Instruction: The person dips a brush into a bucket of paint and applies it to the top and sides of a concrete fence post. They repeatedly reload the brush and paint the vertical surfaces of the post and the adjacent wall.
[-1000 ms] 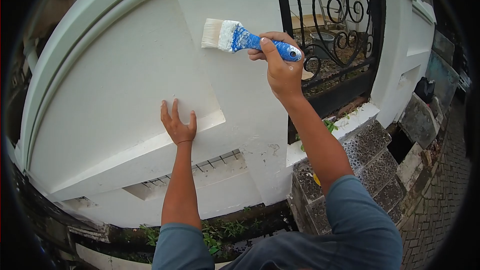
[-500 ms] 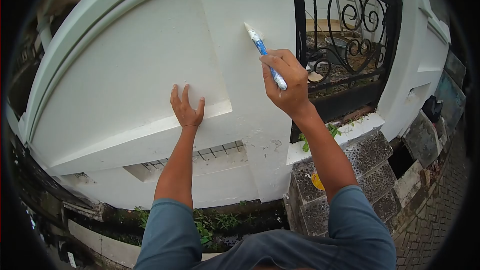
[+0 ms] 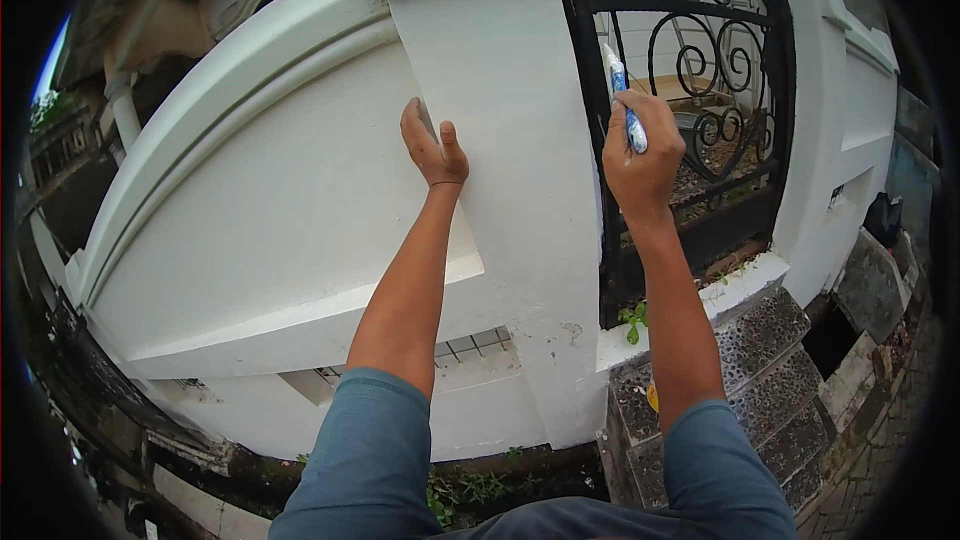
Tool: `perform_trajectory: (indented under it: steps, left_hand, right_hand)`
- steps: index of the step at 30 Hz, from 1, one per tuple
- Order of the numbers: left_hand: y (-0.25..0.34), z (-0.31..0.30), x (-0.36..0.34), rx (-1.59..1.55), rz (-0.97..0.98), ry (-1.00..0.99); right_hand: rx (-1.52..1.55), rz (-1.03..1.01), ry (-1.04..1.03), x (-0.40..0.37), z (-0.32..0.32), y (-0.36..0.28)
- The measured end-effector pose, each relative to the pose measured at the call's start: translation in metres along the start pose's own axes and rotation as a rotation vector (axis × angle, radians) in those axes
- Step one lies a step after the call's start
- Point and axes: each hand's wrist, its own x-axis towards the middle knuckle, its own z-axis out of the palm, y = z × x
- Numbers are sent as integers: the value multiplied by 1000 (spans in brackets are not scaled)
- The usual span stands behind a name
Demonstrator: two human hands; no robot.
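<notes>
My right hand (image 3: 645,155) grips a paintbrush (image 3: 622,105) by its blue, paint-smeared handle. Its white bristles point up and overlap the left edge of the black iron gate (image 3: 690,5). To the left, my left hand (image 3: 434,148) is raised at the edge where the recessed panel (image 3: 290,200) meets the white pillar (image 3: 500,120). Its fingers are stretched out together, with the thumb apart, and nothing is in it. The pillar's broad face stands between my two hands.
Speckled stone steps (image 3: 745,340) lead up to the gate. Green weeds (image 3: 475,485) grow in a ditch along the wall's foot. Low in the wall sits a barred vent (image 3: 475,343). A black bag (image 3: 882,218) lies at the far right, beside stone slabs (image 3: 868,280).
My right hand has carried the paintbrush right, from in front of the pillar to the gate's edge. My left hand has moved up and right along the wall. The view has shifted upward.
</notes>
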Motion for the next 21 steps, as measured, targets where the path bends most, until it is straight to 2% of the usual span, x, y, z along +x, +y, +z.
perform_trajectory:
  steps: [2, 6, 7, 10, 11, 12, 14, 17, 20, 21]
  left_hand:
    - [-4, 4, -2, -21, 19, 20]
    - [-11, 5, -4, -62, -11, 44]
    - [-15, 1, -1, -52, -9, 51]
    - [-4, -23, 19, -111, -32, 2]
    - [-7, -34, 36, -61, 23, 35]
    - [-11, -42, 55, 78, 92, 51]
    - [-17, -52, 88, 355, 213, 80]
    - [-34, -51, 101, 734, 411, -23]
    - [-43, -44, 90, 880, 340, -64]
    - [-47, -45, 90, 851, 319, -73]
  right_hand:
    - [-25, -18, -47, -12, 4, -8]
    - [353, 142, -239, -51, 16, -34]
    - [513, 363, -313, -54, 11, -42]
    - [480, 260, -255, -48, 2, -43]
    - [448, 242, -207, -42, -3, -41]
    - [422, 247, -184, -36, -6, -34]
    - [201, 47, -79, -20, -10, -21]
    - [-5, -50, -79, -21, 4, -7]
    - [35, -78, -290, -50, 34, -35]
    - [124, -97, -302, -59, 44, -48]
